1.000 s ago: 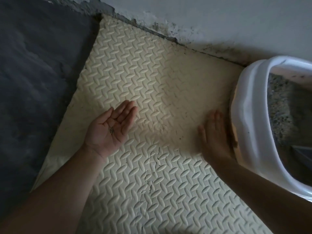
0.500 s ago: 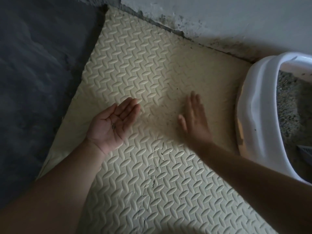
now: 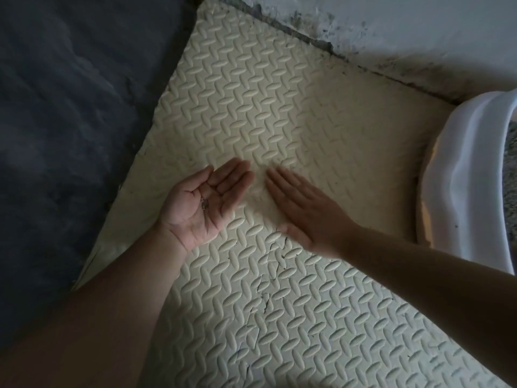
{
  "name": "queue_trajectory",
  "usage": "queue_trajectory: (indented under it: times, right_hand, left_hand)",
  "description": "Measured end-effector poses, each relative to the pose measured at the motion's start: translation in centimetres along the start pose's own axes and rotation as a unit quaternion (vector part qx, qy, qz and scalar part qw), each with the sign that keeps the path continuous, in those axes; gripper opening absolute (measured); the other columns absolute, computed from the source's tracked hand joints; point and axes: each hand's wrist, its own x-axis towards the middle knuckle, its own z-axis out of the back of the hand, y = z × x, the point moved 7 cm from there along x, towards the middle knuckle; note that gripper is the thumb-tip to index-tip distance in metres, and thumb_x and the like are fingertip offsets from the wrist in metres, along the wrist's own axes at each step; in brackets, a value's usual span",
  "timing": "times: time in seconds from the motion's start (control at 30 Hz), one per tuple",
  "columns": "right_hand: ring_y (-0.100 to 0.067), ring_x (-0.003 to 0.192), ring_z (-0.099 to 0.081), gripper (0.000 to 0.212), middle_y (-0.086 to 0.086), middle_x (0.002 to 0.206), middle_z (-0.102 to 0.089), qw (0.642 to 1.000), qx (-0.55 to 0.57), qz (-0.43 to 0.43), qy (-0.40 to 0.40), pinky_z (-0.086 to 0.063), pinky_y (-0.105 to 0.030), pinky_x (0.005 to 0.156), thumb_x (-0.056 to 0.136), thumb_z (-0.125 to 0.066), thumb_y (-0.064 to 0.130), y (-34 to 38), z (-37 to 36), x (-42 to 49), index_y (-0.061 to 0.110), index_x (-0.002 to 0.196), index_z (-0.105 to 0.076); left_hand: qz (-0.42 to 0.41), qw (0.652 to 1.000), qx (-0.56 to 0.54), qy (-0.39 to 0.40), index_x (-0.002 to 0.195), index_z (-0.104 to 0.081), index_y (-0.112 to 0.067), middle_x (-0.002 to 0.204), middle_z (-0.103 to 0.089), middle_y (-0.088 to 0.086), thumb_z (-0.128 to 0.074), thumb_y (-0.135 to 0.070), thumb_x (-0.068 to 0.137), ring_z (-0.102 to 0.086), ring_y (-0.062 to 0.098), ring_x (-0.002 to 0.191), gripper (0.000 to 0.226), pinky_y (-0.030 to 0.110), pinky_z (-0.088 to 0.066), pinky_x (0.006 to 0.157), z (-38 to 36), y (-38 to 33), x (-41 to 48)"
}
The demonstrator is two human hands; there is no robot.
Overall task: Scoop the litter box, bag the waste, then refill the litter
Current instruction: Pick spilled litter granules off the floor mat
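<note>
Few grains point(image 3: 205, 204) sit in the cupped, palm-up left hand point(image 3: 193, 211); the right hand point(image 3: 305, 217) lies flat, fingers straight, on the mat point(image 3: 279, 107). Best sweep gently into that palm.

- Setting: floor-level corner of a home, kept as an indoor pet toilet spot.
- Foam mat point(image 3: 279, 121): cream, with a raised tread pattern. It is laid flat on the floor with one edge against the wall, and its surface is cracked in places toward the lower middle.
- Litter box point(image 3: 461, 177): white plastic with a broad rounded rim. It stands on the mat at the right edge of view, close to the wall.
- Litter point(image 3: 512, 163): grey speckled granules inside the box, only a sliver in view.
- Wall point(image 3: 419, 29): pale paint, scuffed, with dark staining and crumbled patches along its base.
- Floor point(image 3: 70, 107): dark grey, left of the mat; material cannot be told.
- Lighting: dim, domestic.
</note>
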Motion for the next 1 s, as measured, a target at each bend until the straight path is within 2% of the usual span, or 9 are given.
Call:
queue_trajectory:
  times: [0.1,0.17,0.3,0.4,0.47,0.53,0.77,0.87,1.0]
  right_hand:
    - [-0.024,0.148,0.001,0.073,-0.014,0.159,-0.004,0.999,0.028,0.025,0.024,-0.011,-0.042,0.12,0.097,-0.005,0.052,1.3,-0.7,-3.1,0.002,0.15,-0.01]
    - [-0.025,0.147,-0.005,0.066,-0.015,0.158,-0.011,0.998,0.038,0.044,-0.006,-0.015,-0.042,0.119,0.1,-0.012,0.047,1.4,0.0,-4.2,0.003,0.15,-0.016]
    - [-0.023,0.147,-0.008,0.064,-0.013,0.158,-0.015,0.99,0.07,-0.067,-0.098,-0.015,-0.042,0.119,0.097,-0.026,0.041,-2.3,3.1,-1.5,0.005,0.15,-0.018]
    - [-0.023,0.147,0.001,0.073,-0.012,0.159,-0.004,0.991,0.04,-0.109,-0.068,-0.01,-0.043,0.12,0.096,-0.012,0.055,-4.5,3.5,3.2,0.008,0.151,-0.009]
    - [-0.025,0.147,0.005,0.079,-0.015,0.159,0.0,0.995,-0.003,-0.099,-0.035,-0.004,-0.042,0.12,0.093,-0.004,0.06,-4.5,2.7,5.2,0.006,0.151,-0.004]
    - [-0.028,0.147,0.004,0.081,-0.019,0.158,-0.001,0.997,-0.037,-0.069,-0.022,-0.003,-0.042,0.12,0.093,-0.004,0.059,-3.6,2.0,5.3,0.002,0.151,-0.004]
    - [-0.025,0.147,0.008,0.074,-0.014,0.159,0.006,0.995,-0.044,0.054,0.072,-0.009,-0.044,0.12,0.096,-0.005,0.052,2.2,-1.6,-3.8,0.003,0.151,0.003]
    - [-0.026,0.147,0.002,0.072,-0.014,0.159,-0.001,0.997,-0.031,0.036,0.065,-0.013,-0.044,0.118,0.098,-0.008,0.051,2.9,-1.7,-6.6,0.002,0.151,-0.004]
    - [-0.027,0.147,-0.002,0.07,-0.017,0.159,-0.005,0.999,-0.013,-0.048,-0.014,-0.01,-0.042,0.118,0.099,-0.015,0.049,3.2,0.0,-6.2,0.001,0.15,-0.008]
  left_hand:
    - [0.001,1.0,0.001,-0.002,0.135,-0.041,0.012,0.141,-0.043,0.027,-0.022,-0.019,0.103,-0.033,0.035,0.138,0.049,0.037,-0.018,0.118,-0.1,0.0,0.0]
    - [0.002,1.0,0.001,-0.007,0.135,-0.042,0.012,0.14,-0.044,0.027,-0.022,-0.019,0.103,-0.034,0.036,0.138,0.048,0.038,-0.019,0.118,-0.2,0.0,0.0]
    - [0.0,1.0,0.004,-0.021,0.135,-0.043,0.012,0.14,-0.045,0.027,-0.023,-0.019,0.104,-0.034,0.036,0.138,0.048,0.038,-0.02,0.118,-0.1,0.1,-0.1]
    - [-0.009,1.0,0.006,-0.029,0.134,-0.043,0.012,0.14,-0.045,0.027,-0.023,-0.02,0.104,-0.035,0.037,0.137,0.049,0.039,-0.023,0.117,-0.2,0.0,-0.2]
    - [-0.013,0.999,0.001,-0.035,0.133,-0.044,0.013,0.139,-0.046,0.028,-0.024,-0.019,0.103,-0.036,0.038,0.136,0.048,0.04,-0.025,0.116,-0.3,0.0,-0.3]
    - [-0.018,0.999,-0.003,-0.041,0.132,-0.044,0.013,0.138,-0.046,0.029,-0.027,-0.018,0.103,-0.037,0.039,0.135,0.046,0.041,-0.026,0.115,-0.4,0.0,-0.5]
    - [-0.022,0.999,-0.001,-0.047,0.13,-0.045,0.015,0.136,-0.047,0.03,-0.031,-0.015,0.102,-0.039,0.04,0.133,0.044,0.042,-0.028,0.115,-0.3,-0.2,-0.7]
    - [-0.017,0.999,0.001,-0.051,0.131,-0.045,0.015,0.136,-0.047,0.03,-0.032,-0.014,0.102,-0.039,0.04,0.133,0.043,0.043,-0.028,0.115,-0.2,-0.1,-0.6]
    - [-0.008,0.999,0.0,-0.048,0.132,-0.044,0.013,0.137,-0.046,0.029,-0.03,-0.015,0.102,-0.038,0.04,0.135,0.044,0.042,-0.026,0.116,-0.3,0.0,-0.7]
